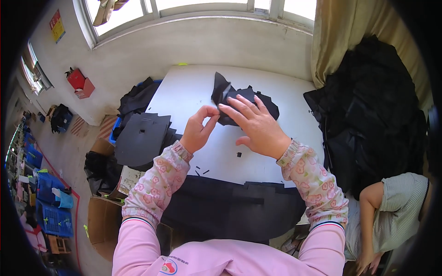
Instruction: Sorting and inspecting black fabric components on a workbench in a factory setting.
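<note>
On the white table, a cut black sheet piece (219, 90) stands partly folded up, its raised flap to the left of further black pieces (270, 106). Thumb and forefinger of my left hand (198, 131) pinch together at the near left edge of this sheet. My right hand (260, 131) lies flat with fingers spread over the black pieces and covers part of them; its thumb sticks out to the left. Below that hand lies a small black scrap (239, 155). Floral sleeve covers wrap both my forearms.
A stack of black cut pieces (140, 138) sits at the table's left edge, above a cardboard box (102, 225). Black fabric (225, 207) drapes over the near edge. At right rises a large black heap (368, 115), with a person in a striped shirt (400, 207) below it.
</note>
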### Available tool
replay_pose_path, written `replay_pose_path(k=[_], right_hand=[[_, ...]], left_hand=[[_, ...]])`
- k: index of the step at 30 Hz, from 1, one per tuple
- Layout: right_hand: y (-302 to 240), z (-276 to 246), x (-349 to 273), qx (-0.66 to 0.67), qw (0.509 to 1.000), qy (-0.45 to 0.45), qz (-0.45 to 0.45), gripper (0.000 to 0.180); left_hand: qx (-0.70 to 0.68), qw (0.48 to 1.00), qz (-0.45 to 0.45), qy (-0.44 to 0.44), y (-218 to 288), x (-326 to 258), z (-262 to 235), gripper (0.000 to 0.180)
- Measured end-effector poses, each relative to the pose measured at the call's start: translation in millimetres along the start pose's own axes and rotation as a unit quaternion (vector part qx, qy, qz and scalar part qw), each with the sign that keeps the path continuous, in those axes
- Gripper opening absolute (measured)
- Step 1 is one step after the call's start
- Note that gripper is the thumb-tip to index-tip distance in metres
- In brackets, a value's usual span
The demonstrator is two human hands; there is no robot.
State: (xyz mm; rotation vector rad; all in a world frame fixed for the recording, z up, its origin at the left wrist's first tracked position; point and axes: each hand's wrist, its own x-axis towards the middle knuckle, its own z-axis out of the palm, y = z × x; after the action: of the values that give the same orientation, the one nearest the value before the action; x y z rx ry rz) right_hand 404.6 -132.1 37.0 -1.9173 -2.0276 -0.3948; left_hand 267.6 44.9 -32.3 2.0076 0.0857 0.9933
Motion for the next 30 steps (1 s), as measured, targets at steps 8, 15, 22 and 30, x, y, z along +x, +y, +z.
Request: replay_pose_path(k=[8,15,22,30], right_hand=[[-45.6,-107.0,52.3,-0.098,0.954,0.209,-0.191,0.044],[-88.3,-167.0,65.4,-0.179,0.944,0.228,-0.157,0.009],[-123.6,-182.1,69.2,-0.161,0.952,0.241,-0.097,0.016],[-121.5,-211.0,12.5,0.057,0.959,0.276,-0.04,0.013]], left_hand=[[-0.084,0.993,0.082,-0.005,101.8,14.1,-32.3,0.006],[-0.327,0.945,0.01,0.022,149.7,6.5,-47.0,0.042],[0.024,0.985,0.113,0.13,142.2,-17.0,-42.1,0.071],[-0.08,0.983,-0.16,0.034,72.6,-102.7,-88.7,0.024]])
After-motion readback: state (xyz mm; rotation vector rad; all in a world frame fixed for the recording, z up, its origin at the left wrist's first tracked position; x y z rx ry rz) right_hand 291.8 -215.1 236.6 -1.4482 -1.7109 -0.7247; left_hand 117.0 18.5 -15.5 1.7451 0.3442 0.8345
